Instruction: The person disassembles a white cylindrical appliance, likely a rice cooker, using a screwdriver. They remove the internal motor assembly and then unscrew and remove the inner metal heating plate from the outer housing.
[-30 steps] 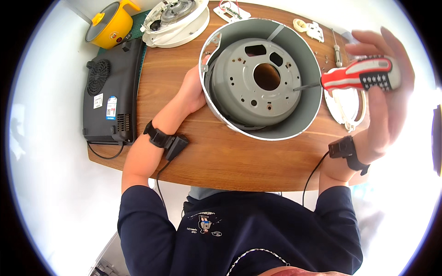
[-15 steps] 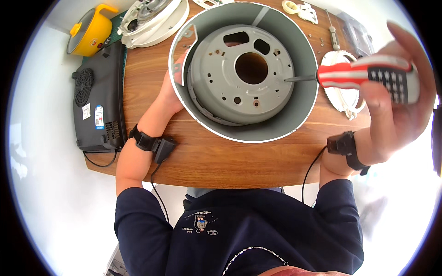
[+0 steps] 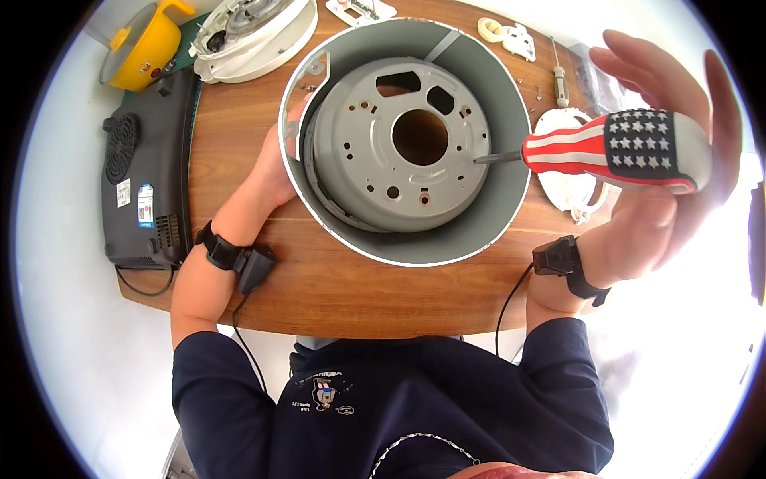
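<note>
A round grey metal shell (image 3: 499, 199) with a white rim stands on the table. Inside it sits a grey metal pan (image 3: 359, 172) with a large centre hole and several smaller cutouts. My left hand (image 3: 279, 164) holds the shell's left outer side; the shell hides most of its fingers. My right hand (image 3: 678, 120) cups the thick end of a screwdriver (image 3: 574, 152), its fingers stretched past the star-patterned handle and its thumb beneath. The screwdriver's shaft reaches over the shell's right rim, and its tip meets the right side of the pan.
A black flat appliance (image 3: 148, 176) and a yellow pot (image 3: 144, 52) stand at the left. White plastic parts (image 3: 259, 44) lie at the back left. Behind the shell's right side are a white ring (image 3: 562, 191), a second screwdriver (image 3: 560, 84) and small loose screws (image 3: 539, 89).
The shell and both hands appear shifted left and slightly down in the view. The screwdriver's handle has turned, showing more of its starred side, and my right fingers have spread wider.
</note>
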Available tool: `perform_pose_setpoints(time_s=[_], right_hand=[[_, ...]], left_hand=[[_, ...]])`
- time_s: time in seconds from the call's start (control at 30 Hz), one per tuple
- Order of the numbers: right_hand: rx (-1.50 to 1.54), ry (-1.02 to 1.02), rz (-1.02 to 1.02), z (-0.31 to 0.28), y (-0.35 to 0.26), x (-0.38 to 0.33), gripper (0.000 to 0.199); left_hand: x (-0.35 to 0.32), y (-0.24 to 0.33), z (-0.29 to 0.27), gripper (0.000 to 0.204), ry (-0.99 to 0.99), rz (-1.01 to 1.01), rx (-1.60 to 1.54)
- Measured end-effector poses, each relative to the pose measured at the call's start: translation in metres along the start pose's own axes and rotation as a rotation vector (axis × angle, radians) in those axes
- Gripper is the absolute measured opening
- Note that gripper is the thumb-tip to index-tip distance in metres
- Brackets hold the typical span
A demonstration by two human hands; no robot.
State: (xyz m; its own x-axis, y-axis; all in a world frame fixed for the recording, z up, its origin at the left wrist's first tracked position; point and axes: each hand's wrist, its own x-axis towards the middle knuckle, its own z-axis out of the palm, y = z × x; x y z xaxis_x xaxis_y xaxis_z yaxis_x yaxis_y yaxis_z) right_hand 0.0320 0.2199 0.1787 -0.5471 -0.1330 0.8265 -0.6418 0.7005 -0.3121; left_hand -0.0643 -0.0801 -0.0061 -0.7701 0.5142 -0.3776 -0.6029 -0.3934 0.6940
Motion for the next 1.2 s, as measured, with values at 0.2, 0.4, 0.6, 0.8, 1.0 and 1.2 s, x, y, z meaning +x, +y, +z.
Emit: perform_pose_setpoints(time_s=[0.2, 0.4, 0.6, 0.8, 1.0, 1.2], right_hand=[[-0.383, -0.059, 0.093, -0.018, -0.009, -0.011, 0.113], [-0.154, -0.133, 0.112, -0.02, 0.002, 0.002, 0.105], [-0.199, -0.195, -0.029, -0.034, 0.01, -0.003, 0.083], [-0.16, -0.203, -0.031, -0.037, 0.005, -0.001, 0.093], [-0.101, 0.125, -0.175, -0.027, 0.024, -0.005, 0.068], [-0.271, 0.145, -0.064, -0.02, 0.018, -0.004, 0.065]], left_hand=[[0.0, -0.001, -0.016, 0.047, -0.2, 0.05, -0.027], [-0.001, 0.001, -0.012, 0.047, -0.237, 0.091, 0.018], [-0.001, 0.003, 0.006, 0.047, 0.027, 0.046, 0.144], [-0.007, 0.009, 0.019, 0.048, 0.156, 0.022, 0.246], [-0.006, 0.011, 0.026, 0.049, 0.201, -0.032, 0.21], [-0.004, 0.009, 0.016, 0.05, 0.124, -0.035, 0.136]])
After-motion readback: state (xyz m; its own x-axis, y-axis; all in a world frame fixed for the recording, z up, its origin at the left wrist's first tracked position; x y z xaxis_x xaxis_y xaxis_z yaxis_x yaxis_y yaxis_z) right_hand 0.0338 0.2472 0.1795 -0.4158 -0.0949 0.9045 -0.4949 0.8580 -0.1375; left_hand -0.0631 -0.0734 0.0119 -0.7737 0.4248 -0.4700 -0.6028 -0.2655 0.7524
